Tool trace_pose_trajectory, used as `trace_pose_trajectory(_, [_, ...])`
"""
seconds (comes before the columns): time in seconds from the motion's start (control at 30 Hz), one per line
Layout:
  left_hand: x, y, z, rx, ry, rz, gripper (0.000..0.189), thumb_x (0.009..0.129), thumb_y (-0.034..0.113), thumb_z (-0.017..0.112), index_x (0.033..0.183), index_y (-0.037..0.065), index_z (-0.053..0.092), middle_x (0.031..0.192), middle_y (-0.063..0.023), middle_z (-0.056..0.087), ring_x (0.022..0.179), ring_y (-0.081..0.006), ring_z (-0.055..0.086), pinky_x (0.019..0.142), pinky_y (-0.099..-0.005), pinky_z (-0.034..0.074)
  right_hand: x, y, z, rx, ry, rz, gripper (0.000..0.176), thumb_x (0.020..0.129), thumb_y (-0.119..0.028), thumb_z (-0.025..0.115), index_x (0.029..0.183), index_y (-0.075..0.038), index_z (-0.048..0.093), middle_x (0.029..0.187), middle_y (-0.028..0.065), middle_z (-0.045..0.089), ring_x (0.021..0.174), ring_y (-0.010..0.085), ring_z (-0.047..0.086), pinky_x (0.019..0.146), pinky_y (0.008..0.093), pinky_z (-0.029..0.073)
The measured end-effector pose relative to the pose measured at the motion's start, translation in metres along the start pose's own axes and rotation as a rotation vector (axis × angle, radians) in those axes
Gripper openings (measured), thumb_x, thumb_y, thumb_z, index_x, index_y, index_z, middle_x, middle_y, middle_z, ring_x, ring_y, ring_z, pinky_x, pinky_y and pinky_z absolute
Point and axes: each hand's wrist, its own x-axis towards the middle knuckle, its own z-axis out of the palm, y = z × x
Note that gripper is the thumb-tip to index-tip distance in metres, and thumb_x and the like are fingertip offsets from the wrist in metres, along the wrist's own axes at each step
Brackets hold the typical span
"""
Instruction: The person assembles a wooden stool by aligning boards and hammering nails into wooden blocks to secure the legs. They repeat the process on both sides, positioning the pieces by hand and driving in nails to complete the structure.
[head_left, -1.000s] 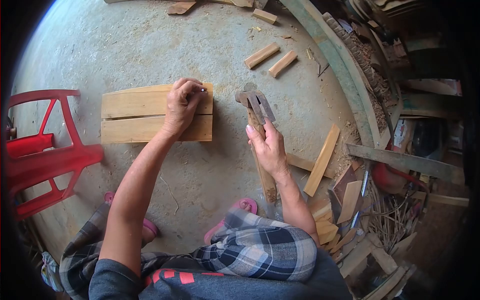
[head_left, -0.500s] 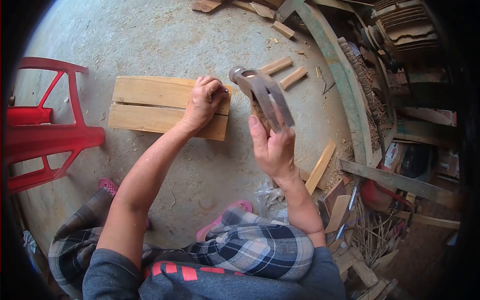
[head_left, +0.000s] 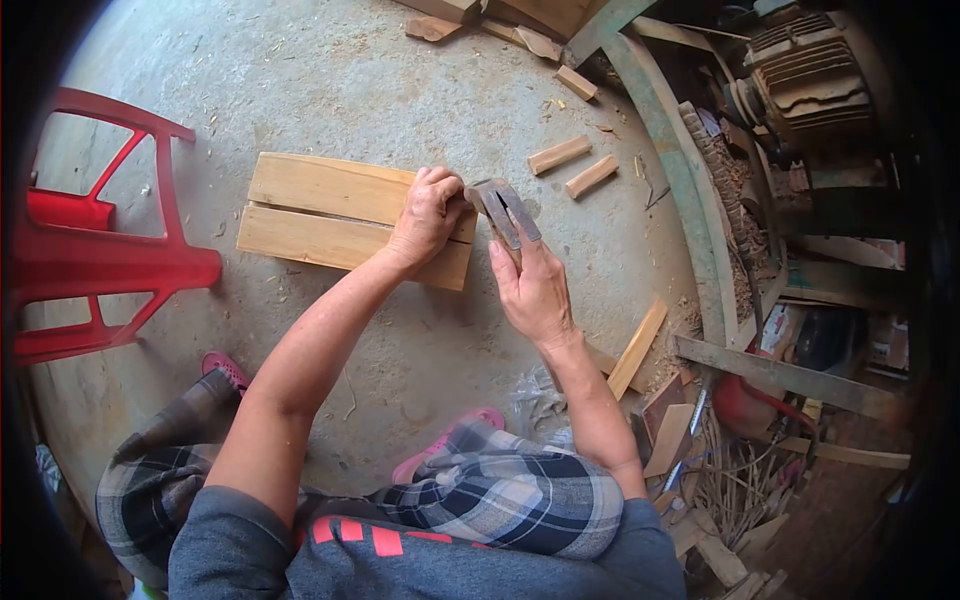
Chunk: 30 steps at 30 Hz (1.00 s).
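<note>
My right hand (head_left: 537, 292) is wrapped round the handle of a claw hammer (head_left: 507, 212), its claw toward me and its striking face down by my left fingertips. My left hand (head_left: 428, 220) rests at the right end of a low wooden piece topped with two planks (head_left: 320, 188), a narrow gap running between them. Its fingers are pinched together on a nail, whose small dark head showed a moment ago; the hammer head and my fingers hide it now.
A red plastic chair (head_left: 120, 262) lies at the left. Short wood blocks (head_left: 560, 155) and a longer strip (head_left: 637, 347) lie on the concrete floor (head_left: 330, 90). On the right stands a green-framed machine (head_left: 680, 190) with a motor (head_left: 808, 75), above scrap wood (head_left: 725, 545).
The hammer has come down and left, from raised beside my left hand to right at its fingertips. My left hand keeps its pinch at the plank end. The whole view has shifted slightly.
</note>
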Motion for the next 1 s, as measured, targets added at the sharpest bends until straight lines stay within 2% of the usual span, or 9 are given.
trace_pose_trajectory(0.1, [0.001, -0.003, -0.005, -0.023, -0.088, -0.02, 0.009, 0.08, 0.002, 0.07, 0.089, 0.002, 0.067, 0.095, -0.0124, 0.063, 0.095, -0.0327, 0.057, 0.085, -0.0404, 0.048, -0.002, -0.009, -0.009, 0.043, 0.018, 0.055, 0.039, 0.099, -0.023, 0.056, 0.126, 0.003, 0.048, 0.101, 0.0265, 0.065, 0.091, 0.0469, 0.065, 0.077, 0.0506, 0.053])
trace_pose_trajectory(0.2, [0.012, -0.01, -0.02, -0.104, -0.135, -0.028, 0.012, 0.082, 0.004, 0.07, 0.094, 0.003, 0.068, 0.097, -0.012, 0.064, 0.095, -0.0322, 0.058, 0.086, -0.0396, 0.048, -0.009, -0.002, -0.021, 0.141, 0.004, 0.242, 0.037, 0.096, -0.031, 0.063, 0.115, 0.0, 0.058, 0.072, 0.0077, 0.064, 0.058, 0.0127, 0.062, 0.056, 0.03, 0.052])
trace_pose_trajectory(0.3, [0.02, -0.014, -0.03, 0.143, 0.013, 0.093, 0.011, 0.091, 0.017, 0.064, 0.093, 0.007, 0.069, 0.093, -0.0098, 0.066, 0.091, -0.0307, 0.059, 0.088, -0.0411, 0.045, -0.018, 0.006, -0.021, 0.08, -0.005, 0.319, 0.033, 0.095, -0.03, 0.065, 0.108, -0.001, 0.057, 0.072, 0.0075, 0.065, 0.058, 0.0124, 0.062, 0.056, 0.0297, 0.052])
trace_pose_trajectory(0.37, [0.021, -0.013, -0.026, 0.567, -0.291, -0.083, 0.028, 0.1, 0.032, 0.052, 0.094, 0.012, 0.071, 0.092, -0.0078, 0.069, 0.094, -0.0278, 0.061, 0.091, -0.0418, 0.041, -0.018, 0.008, -0.016, 0.06, -0.002, 0.291, 0.034, 0.095, -0.027, 0.065, 0.114, 0.0, 0.058, 0.08, 0.0118, 0.066, 0.066, 0.0193, 0.066, 0.064, 0.0342, 0.054])
trace_pose_trajectory(0.43, [0.02, -0.01, -0.024, 0.579, -0.318, -0.104, 0.031, 0.1, 0.035, 0.05, 0.093, 0.013, 0.071, 0.089, -0.0073, 0.069, 0.092, -0.0278, 0.061, 0.089, -0.0426, 0.04, -0.016, 0.007, -0.012, 0.013, 0.109, 0.038, 0.037, 0.095, -0.023, 0.065, 0.12, 0.002, 0.056, 0.089, 0.0175, 0.066, 0.077, 0.0276, 0.067, 0.075, 0.0388, 0.054])
trace_pose_trajectory(0.53, [0.025, -0.009, -0.024, 0.621, -0.359, -0.129, 0.037, 0.101, 0.04, 0.046, 0.091, 0.016, 0.072, 0.084, -0.0062, 0.071, 0.088, -0.0278, 0.062, 0.086, -0.0443, 0.038, -0.006, -0.01, -0.02, 0.035, 0.016, 0.067, 0.044, 0.095, -0.018, 0.064, 0.13, 0.005, 0.05, 0.11, 0.0266, 0.066, 0.101, 0.0436, 0.065, 0.085, 0.0458, 0.052])
trace_pose_trajectory(0.77, [0.024, -0.01, -0.024, 0.603, -0.355, -0.123, 0.039, 0.101, 0.041, 0.046, 0.087, 0.015, 0.072, 0.083, -0.0062, 0.071, 0.087, -0.0275, 0.063, 0.085, -0.0457, 0.037, -0.004, -0.028, -0.027, -0.046, 0.272, -0.278, 0.029, 0.09, -0.01, 0.068, 0.115, 0.002, 0.06, 0.099, 0.0205, 0.066, 0.083, 0.04, 0.067, 0.072, 0.045, 0.054])
trace_pose_trajectory(0.83, [0.022, -0.009, -0.023, 0.592, -0.332, -0.114, 0.04, 0.101, 0.041, 0.046, 0.087, 0.015, 0.072, 0.083, -0.006, 0.072, 0.088, -0.0274, 0.063, 0.085, -0.0456, 0.037, -0.002, 0.006, 0.003, -0.17, -0.139, 0.155, 0.037, 0.091, -0.013, 0.064, 0.125, -0.001, 0.053, 0.1, 0.0259, 0.065, 0.086, 0.0462, 0.065, 0.073, 0.0503, 0.053])
trace_pose_trajectory(1.0, [0.019, -0.013, -0.019, 0.595, -0.338, -0.115, 0.038, 0.101, 0.041, 0.047, 0.088, 0.017, 0.073, 0.083, -0.005, 0.072, 0.087, -0.0263, 0.062, 0.086, -0.0445, 0.036, 0.02, -0.035, -0.036, -0.052, 0.043, -0.04, 0.042, 0.092, -0.013, 0.063, 0.13, 0.001, 0.051, 0.103, 0.0265, 0.067, 0.086, 0.0459, 0.066, 0.074, 0.048, 0.053])
